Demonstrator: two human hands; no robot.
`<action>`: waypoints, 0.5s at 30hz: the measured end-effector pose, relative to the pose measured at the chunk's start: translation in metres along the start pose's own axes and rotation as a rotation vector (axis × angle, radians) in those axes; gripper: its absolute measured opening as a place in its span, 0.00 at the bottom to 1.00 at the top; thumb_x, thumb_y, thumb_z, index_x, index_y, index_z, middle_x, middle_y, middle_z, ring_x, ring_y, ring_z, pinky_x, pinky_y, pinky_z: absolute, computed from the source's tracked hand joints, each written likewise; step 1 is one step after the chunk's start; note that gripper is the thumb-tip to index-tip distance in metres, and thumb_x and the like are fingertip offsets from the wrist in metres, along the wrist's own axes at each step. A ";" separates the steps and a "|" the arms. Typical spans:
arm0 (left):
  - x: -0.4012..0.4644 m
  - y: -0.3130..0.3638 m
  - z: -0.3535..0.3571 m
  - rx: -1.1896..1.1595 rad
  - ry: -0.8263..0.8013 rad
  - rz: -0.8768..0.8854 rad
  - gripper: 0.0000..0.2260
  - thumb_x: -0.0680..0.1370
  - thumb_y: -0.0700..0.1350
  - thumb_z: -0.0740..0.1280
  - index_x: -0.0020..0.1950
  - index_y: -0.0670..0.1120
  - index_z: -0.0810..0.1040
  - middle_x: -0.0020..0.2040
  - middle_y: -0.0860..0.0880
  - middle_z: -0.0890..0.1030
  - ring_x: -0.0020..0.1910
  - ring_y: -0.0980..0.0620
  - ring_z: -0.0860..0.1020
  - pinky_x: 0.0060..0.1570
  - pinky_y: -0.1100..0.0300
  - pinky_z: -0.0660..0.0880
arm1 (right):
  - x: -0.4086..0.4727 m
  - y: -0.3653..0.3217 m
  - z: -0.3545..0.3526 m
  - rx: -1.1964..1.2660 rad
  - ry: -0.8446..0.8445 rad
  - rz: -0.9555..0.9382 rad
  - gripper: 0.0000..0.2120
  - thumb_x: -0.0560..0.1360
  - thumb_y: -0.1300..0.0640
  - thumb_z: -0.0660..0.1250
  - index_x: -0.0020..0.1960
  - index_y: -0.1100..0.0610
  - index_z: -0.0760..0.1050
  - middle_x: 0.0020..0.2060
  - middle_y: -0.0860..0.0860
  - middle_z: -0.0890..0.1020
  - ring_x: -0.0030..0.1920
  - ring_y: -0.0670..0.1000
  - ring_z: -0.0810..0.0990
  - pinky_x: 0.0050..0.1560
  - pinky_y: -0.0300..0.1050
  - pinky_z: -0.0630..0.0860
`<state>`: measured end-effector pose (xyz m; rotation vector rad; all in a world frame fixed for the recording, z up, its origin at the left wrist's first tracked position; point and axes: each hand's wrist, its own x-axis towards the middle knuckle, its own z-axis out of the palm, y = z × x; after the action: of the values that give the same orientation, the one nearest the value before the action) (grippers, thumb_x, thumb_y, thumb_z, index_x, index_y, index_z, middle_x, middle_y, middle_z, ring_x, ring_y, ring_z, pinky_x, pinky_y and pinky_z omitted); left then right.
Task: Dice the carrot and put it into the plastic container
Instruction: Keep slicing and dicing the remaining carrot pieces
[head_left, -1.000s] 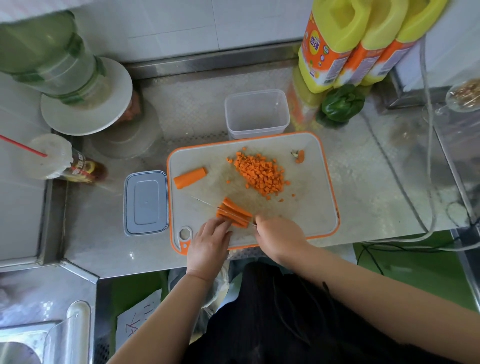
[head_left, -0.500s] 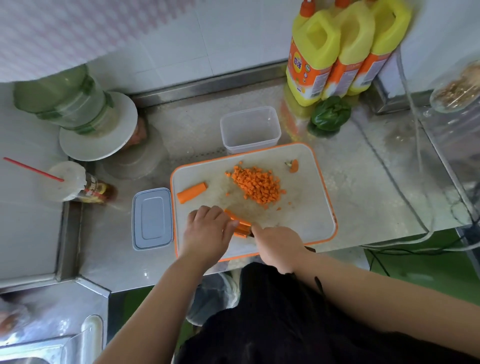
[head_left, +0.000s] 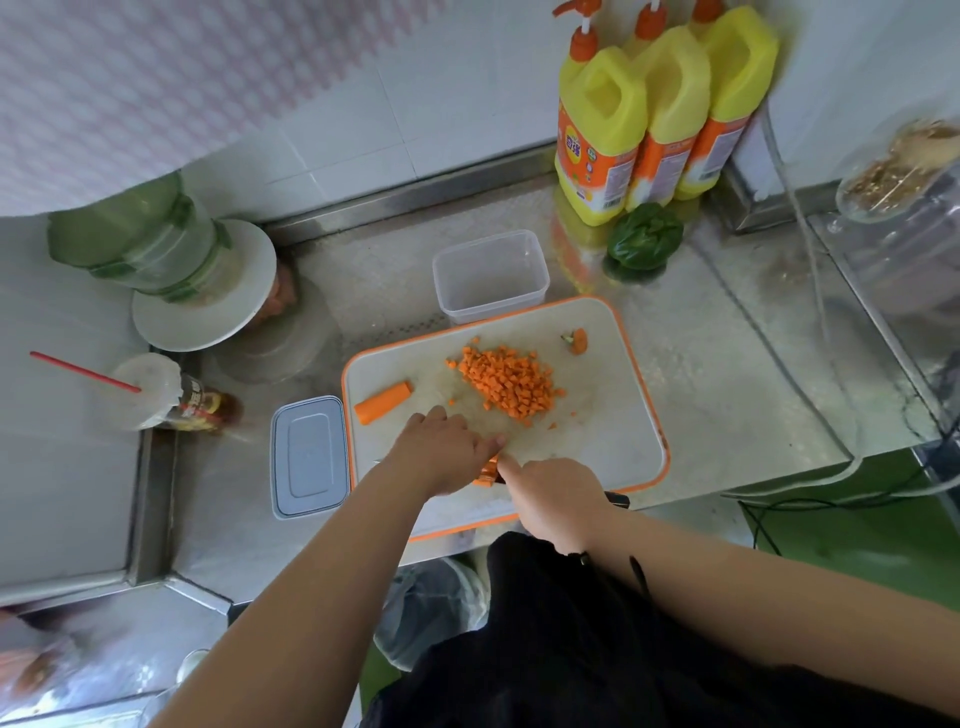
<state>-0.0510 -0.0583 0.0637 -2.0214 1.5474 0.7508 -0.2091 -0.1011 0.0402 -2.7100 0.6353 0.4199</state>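
Head view looks down on a brushed stainless-steel worktop (head_left: 727, 374) set into a corner of white-tiled wall (head_left: 415, 104), with a raised steel lip along the far edge and a green floor showing past the near right edge. A white rectangular plastic cutting board with an orange rim (head_left: 613, 441) lies in the middle. On it sit a loose heap of small orange carrot cubes (head_left: 511, 384), a short uncut carrot chunk (head_left: 383, 402) near its left edge and a carrot top scrap (head_left: 577, 340) at its far right. Just beyond the board's far edge stands the clear rectangular plastic container (head_left: 491, 278), holding nothing visible; its flat grey lid (head_left: 309, 457) lies left of the board. Three yellow pump bottles with orange labels (head_left: 649, 114) line the far wall, a glossy green pepper (head_left: 644, 243) in front of them. At far left a green-tinted bottle stands on a white round plate (head_left: 202, 291), with a lidded cup and red straw (head_left: 140, 387) nearer.

The left hand (head_left: 441, 449) lies palm down with bent fingers pressing a bundle of orange carrot sticks (head_left: 488, 470) at the board's near edge. The right hand (head_left: 550, 499) grips a black-handled knife (head_left: 615, 500), forefinger extended toward the sticks; the blade is mostly hidden.

Compared with half a second ago, the left hand has slid right along the sticks, covering more of them, and the view has tipped so more wall shows.
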 end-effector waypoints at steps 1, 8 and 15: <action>-0.001 -0.001 -0.001 -0.011 0.049 -0.007 0.25 0.83 0.58 0.42 0.67 0.52 0.74 0.59 0.45 0.73 0.62 0.43 0.67 0.59 0.49 0.63 | 0.000 0.001 -0.001 0.007 0.002 -0.004 0.24 0.74 0.63 0.62 0.69 0.59 0.61 0.37 0.52 0.76 0.37 0.58 0.78 0.31 0.44 0.65; -0.023 -0.022 0.023 -0.369 1.223 0.071 0.07 0.80 0.43 0.62 0.49 0.42 0.77 0.46 0.43 0.78 0.45 0.41 0.75 0.47 0.51 0.72 | 0.001 0.010 0.004 0.072 0.019 -0.006 0.10 0.79 0.60 0.57 0.60 0.57 0.68 0.30 0.48 0.68 0.32 0.55 0.72 0.28 0.45 0.64; -0.036 -0.018 0.088 -0.311 1.283 0.123 0.09 0.76 0.38 0.68 0.53 0.44 0.71 0.50 0.45 0.74 0.46 0.43 0.75 0.46 0.52 0.74 | 0.004 0.014 -0.012 0.395 0.055 0.147 0.08 0.80 0.54 0.56 0.56 0.54 0.70 0.35 0.49 0.73 0.35 0.54 0.72 0.33 0.45 0.65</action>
<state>-0.0525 0.0303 0.0250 -2.8649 2.2675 -0.4907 -0.2091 -0.1190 0.0465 -2.3154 0.8383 0.2256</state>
